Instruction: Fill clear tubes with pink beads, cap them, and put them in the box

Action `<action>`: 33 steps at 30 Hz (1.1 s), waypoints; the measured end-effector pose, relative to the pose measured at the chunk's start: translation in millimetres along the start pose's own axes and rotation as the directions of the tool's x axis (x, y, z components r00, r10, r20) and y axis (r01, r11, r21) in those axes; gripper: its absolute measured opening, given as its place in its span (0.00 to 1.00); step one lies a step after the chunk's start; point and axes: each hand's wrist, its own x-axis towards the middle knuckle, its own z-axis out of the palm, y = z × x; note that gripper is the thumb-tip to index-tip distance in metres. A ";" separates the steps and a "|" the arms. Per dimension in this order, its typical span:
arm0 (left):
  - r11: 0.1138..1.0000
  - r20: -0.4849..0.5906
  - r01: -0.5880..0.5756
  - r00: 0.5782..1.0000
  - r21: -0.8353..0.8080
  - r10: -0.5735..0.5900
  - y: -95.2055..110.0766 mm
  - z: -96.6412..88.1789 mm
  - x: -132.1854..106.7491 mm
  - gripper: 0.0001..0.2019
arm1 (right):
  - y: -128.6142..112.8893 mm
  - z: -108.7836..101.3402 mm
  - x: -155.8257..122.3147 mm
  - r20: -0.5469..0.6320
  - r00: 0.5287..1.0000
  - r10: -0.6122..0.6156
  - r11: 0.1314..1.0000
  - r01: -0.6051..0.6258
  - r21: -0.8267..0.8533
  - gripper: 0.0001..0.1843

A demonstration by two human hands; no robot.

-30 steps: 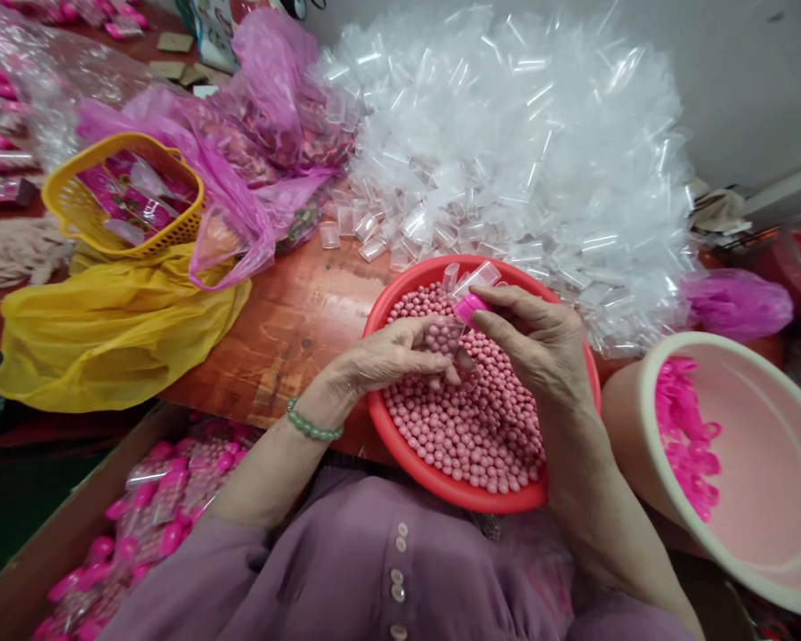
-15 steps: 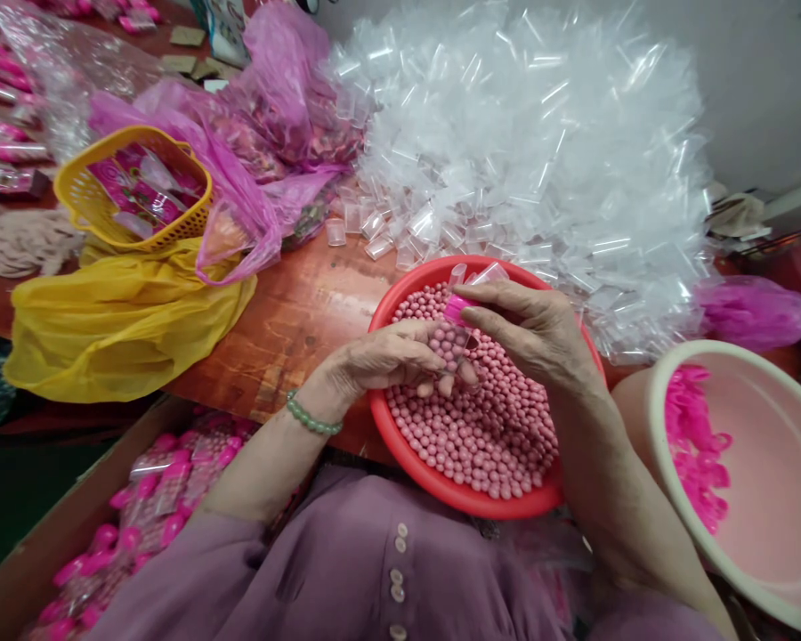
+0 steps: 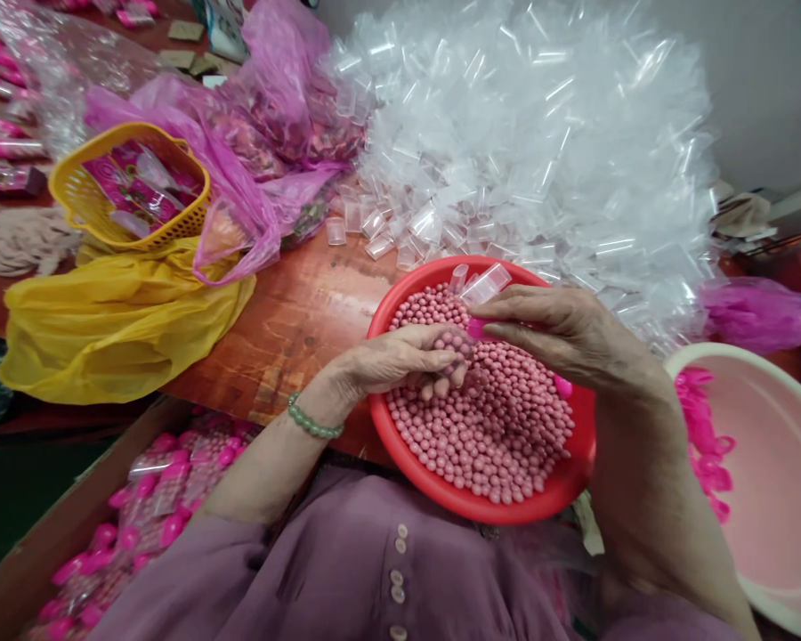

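My left hand (image 3: 397,358), with a green bead bracelet at its wrist, is closed around a clear plastic tube (image 3: 454,345) filled with pink balls. My right hand (image 3: 554,325) pinches a bright pink cap (image 3: 476,328) at the far end of that tube; whether the cap is seated I cannot tell. Both hands are over a red basin (image 3: 427,481) of loose pink balls (image 3: 487,445). Under my right hand another small pink piece (image 3: 562,385) shows, partly hidden. An unfilled clear tube (image 3: 486,284) lies at the basin's far rim.
A large heap of clear tubes (image 3: 534,151) covers the back. At right stands a pale tub (image 3: 784,534) with pink caps (image 3: 707,445). To the left are a yellow basket (image 3: 73,209), a yellow bag (image 3: 120,329) and a box of filled, capped tubes (image 3: 153,499).
The tube has tilted and moved slightly right within my left hand. My right hand has shifted right and a little down, still pinching the pink cap. The second pink piece now shows under it.
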 end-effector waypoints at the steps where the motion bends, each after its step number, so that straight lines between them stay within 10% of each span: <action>1: 1.000 -0.006 0.000 1.000 0.001 0.000 0.1 0.0 0.2 0.16 | 0.6 -2.5 -1.3 0.001 1.000 0.005 1.000 -0.005 -0.008 0.11; 7: 1.000 -0.021 -0.020 1.000 0.004 0.020 0.0 -1.4 0.6 0.16 | -1.3 2.7 1.8 -0.105 0.992 0.067 0.998 -0.066 0.016 0.11; 19: 0.999 -0.033 -0.026 0.999 0.028 0.027 -1.4 -0.1 1.7 0.16 | -5.3 -13.3 -8.8 0.051 0.998 0.024 0.988 -0.016 -0.152 0.11; 33: 0.999 -0.032 -0.036 0.999 -0.025 0.035 -0.5 0.4 -0.2 0.15 | -2.8 30.8 -9.0 -0.341 0.934 0.107 0.991 -0.072 0.113 0.10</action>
